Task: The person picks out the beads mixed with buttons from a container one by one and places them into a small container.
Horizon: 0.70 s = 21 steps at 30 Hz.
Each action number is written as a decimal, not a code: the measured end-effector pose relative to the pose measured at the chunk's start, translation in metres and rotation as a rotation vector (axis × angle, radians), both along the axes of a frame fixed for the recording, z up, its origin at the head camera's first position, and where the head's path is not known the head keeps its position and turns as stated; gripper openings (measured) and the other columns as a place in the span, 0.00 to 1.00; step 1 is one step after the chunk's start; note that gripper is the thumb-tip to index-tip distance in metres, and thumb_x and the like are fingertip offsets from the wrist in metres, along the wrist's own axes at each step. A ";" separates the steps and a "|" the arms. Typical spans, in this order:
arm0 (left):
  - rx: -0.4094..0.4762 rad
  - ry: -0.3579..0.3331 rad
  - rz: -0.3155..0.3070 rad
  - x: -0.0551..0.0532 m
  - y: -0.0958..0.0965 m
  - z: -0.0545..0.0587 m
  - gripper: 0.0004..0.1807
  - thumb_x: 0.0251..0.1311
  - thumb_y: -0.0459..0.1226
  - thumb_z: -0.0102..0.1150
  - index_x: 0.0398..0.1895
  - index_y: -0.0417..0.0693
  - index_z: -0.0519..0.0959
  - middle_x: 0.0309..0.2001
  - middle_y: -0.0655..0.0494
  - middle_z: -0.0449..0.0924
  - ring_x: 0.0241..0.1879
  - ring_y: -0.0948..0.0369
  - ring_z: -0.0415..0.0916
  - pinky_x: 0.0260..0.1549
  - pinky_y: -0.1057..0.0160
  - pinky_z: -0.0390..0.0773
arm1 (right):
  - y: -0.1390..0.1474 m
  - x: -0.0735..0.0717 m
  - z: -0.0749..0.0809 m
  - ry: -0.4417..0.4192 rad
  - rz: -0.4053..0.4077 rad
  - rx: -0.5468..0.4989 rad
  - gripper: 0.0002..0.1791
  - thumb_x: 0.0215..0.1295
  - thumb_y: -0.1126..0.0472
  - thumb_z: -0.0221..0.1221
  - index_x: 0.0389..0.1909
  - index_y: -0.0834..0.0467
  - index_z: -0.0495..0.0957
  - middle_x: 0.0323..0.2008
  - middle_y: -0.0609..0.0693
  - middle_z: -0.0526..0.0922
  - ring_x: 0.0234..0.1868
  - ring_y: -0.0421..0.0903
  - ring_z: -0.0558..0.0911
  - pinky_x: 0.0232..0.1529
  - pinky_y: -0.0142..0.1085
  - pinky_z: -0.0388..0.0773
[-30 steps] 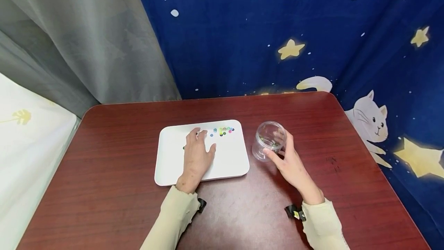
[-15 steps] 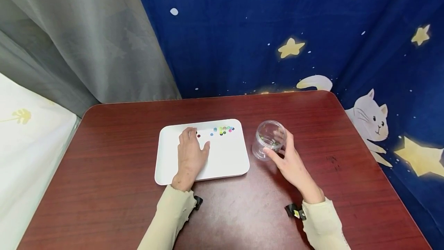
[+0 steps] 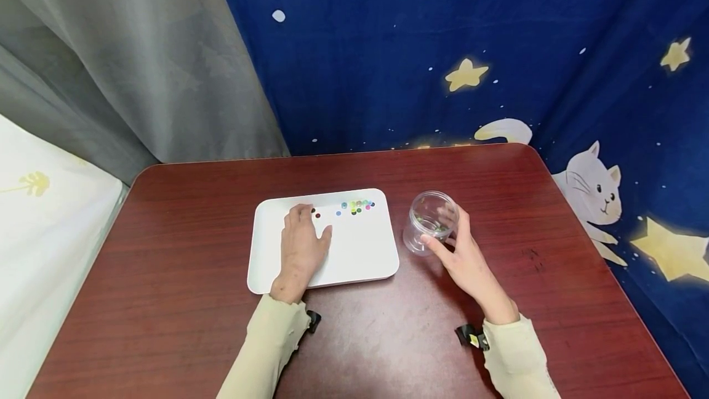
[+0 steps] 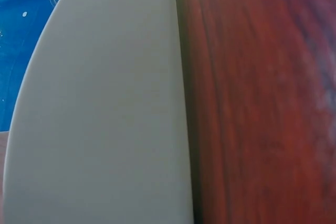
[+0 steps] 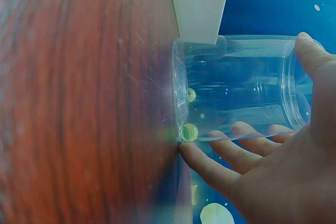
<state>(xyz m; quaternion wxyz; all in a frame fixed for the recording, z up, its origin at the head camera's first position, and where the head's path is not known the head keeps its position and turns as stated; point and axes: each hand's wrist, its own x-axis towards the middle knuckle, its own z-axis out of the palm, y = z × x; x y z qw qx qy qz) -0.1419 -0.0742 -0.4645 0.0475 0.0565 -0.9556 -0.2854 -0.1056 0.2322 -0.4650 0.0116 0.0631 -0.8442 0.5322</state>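
Note:
My left hand [image 3: 301, 242] is over the left half of a white tray [image 3: 360, 257], thumb spread away from the other fingers, fingertips down at the tray's back part. Two small dark marbles [image 3: 318, 215] lie just right of those fingertips; what is under the palm is hidden. Farther right, several coloured marbles [image 3: 354, 205] sit in a loose cluster. My right hand [image 3: 462, 257] holds a clear plastic jar [image 3: 423, 236], thumb on the near side and fingers round the right. The jar stands upright without a lid, and yellow-green marbles [image 5: 189, 132] rest on its bottom.
Both things stand on a dark red wooden table [image 3: 183, 233], the jar close to the tray's right edge. Behind the table hang a grey curtain [image 3: 138, 79] and a blue curtain with stars [image 3: 388, 60].
My left hand has shifted left across the tray, uncovering dark marbles by its fingertips. A dark marble seen left of the hand earlier is now hidden. The right hand and jar stay put.

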 end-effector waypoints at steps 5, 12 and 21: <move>-0.020 0.014 -0.002 -0.001 -0.003 0.000 0.33 0.67 0.41 0.66 0.69 0.30 0.71 0.69 0.35 0.69 0.70 0.41 0.67 0.64 0.42 0.73 | 0.000 -0.001 0.000 0.005 0.002 0.001 0.45 0.73 0.59 0.64 0.80 0.57 0.44 0.76 0.62 0.63 0.77 0.64 0.67 0.68 0.66 0.70; -0.019 0.026 0.000 -0.003 -0.005 -0.001 0.30 0.67 0.40 0.66 0.67 0.33 0.74 0.67 0.37 0.72 0.67 0.41 0.71 0.61 0.42 0.74 | 0.001 -0.001 -0.001 0.009 0.001 0.013 0.46 0.74 0.58 0.63 0.80 0.56 0.44 0.76 0.63 0.63 0.77 0.65 0.67 0.67 0.67 0.70; -0.017 0.031 0.007 -0.002 -0.008 -0.001 0.25 0.67 0.36 0.65 0.65 0.36 0.78 0.62 0.38 0.77 0.62 0.41 0.76 0.58 0.41 0.77 | 0.002 -0.002 -0.003 0.011 0.007 0.021 0.46 0.74 0.57 0.63 0.80 0.57 0.44 0.76 0.62 0.63 0.76 0.65 0.68 0.67 0.68 0.70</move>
